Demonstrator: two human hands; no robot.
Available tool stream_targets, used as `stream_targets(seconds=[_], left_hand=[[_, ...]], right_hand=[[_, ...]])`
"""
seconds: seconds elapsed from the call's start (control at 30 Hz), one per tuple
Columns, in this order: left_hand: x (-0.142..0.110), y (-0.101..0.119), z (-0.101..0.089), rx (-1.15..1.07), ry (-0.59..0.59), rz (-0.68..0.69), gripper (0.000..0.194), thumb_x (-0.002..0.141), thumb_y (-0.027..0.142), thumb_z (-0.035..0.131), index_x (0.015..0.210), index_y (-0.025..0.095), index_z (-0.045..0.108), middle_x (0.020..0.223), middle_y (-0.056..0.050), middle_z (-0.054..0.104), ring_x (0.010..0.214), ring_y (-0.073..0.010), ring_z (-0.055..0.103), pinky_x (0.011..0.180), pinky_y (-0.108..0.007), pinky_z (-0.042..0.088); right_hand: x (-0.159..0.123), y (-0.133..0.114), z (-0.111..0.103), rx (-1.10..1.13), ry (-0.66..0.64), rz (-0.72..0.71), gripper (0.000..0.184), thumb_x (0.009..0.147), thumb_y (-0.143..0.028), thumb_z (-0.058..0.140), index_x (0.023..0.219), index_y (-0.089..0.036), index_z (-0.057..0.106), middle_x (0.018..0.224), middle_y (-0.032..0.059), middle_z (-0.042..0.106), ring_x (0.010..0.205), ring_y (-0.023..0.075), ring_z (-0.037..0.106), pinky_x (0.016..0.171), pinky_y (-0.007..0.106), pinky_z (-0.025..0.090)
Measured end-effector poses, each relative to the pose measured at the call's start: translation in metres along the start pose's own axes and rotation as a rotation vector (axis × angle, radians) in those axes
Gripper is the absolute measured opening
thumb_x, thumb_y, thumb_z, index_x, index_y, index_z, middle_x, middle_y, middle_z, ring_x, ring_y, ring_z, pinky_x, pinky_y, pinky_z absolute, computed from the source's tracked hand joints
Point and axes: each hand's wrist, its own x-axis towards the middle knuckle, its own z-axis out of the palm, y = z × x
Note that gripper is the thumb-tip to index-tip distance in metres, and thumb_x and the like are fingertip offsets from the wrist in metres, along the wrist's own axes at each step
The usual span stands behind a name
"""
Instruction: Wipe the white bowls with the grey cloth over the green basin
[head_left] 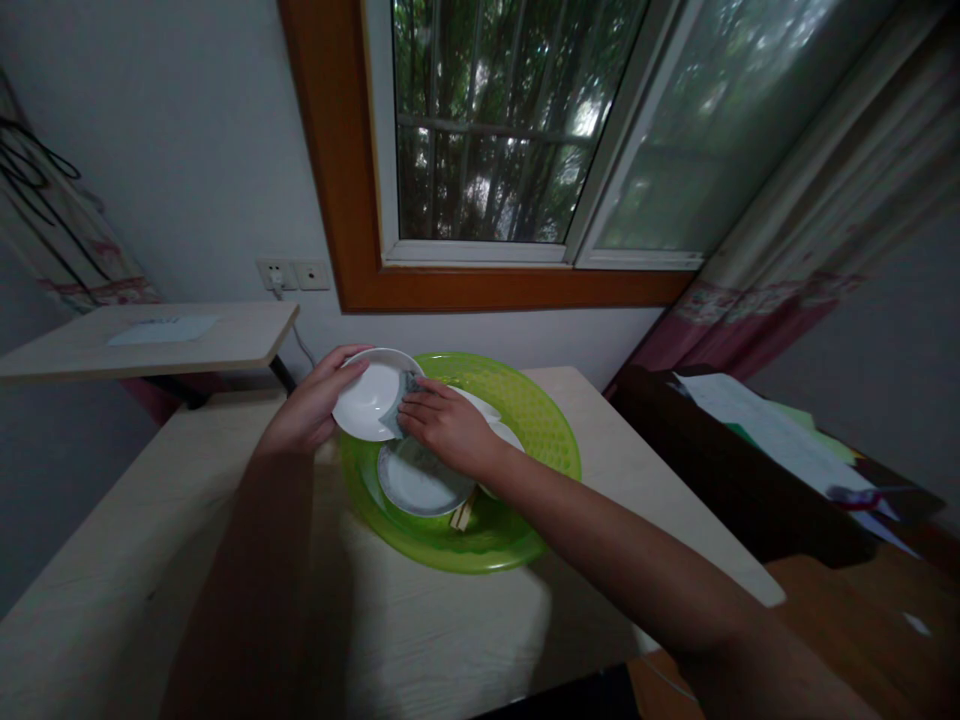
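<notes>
My left hand grips a white bowl by its left rim, thumb on the inside, and tilts its hollow toward me. With its fingers pressed down, my right hand holds a grey cloth against the right inner side of the bowl. Both hands are over a green plastic basin. Inside the basin, below the bowl, lies a white plate. Wooden chopsticks stick out beside the plate. More white dishes are partly hidden behind my right hand and forearm.
The basin stands on a pale wooden table. A raised shelf with a paper on it is at the left. Behind are a window and a wall socket. Papers lie on dark furniture at the right.
</notes>
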Motion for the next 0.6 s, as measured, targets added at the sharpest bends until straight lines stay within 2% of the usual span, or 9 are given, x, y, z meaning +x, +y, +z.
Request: stream_targets(seconds=[0.17, 0.37, 0.6], left_hand=[[0.004, -0.006, 0.007, -0.041, 0.019, 0.050, 0.045, 0.077, 0.035, 0.085, 0.115, 0.015, 0.071, 0.101, -0.007, 0.073, 0.080, -0.0158, 0.065, 0.065, -0.023, 0.049], [0.008, -0.015, 0.016, -0.111, 0.063, 0.107, 0.043, 0.077, 0.036, 0.085, 0.113, 0.018, 0.068, 0.105, -0.006, 0.073, 0.086, -0.0170, 0.068, 0.070, -0.024, 0.052], [0.011, -0.028, 0.028, -0.162, 0.047, 0.063, 0.042, 0.084, 0.038, 0.079, 0.119, 0.020, 0.064, 0.104, -0.005, 0.072, 0.089, -0.0183, 0.069, 0.076, -0.027, 0.054]], right_hand=[[0.000, 0.000, 0.001, -0.074, -0.009, 0.006, 0.021, 0.106, -0.018, 0.057, 0.114, -0.016, 0.076, 0.121, 0.0084, 0.080, 0.120, 0.0235, 0.071, 0.124, 0.046, 0.040], [0.003, -0.010, 0.003, 0.067, -0.039, -0.006, 0.030, 0.107, -0.018, 0.054, 0.133, -0.012, 0.068, 0.133, 0.0146, 0.074, 0.123, 0.0239, 0.071, 0.121, 0.047, 0.044], [-0.001, -0.016, 0.006, 0.198, -0.046, -0.006, 0.063, 0.108, -0.044, 0.052, 0.158, -0.005, 0.042, 0.158, 0.0217, 0.053, 0.146, 0.0265, 0.053, 0.131, 0.047, 0.028]])
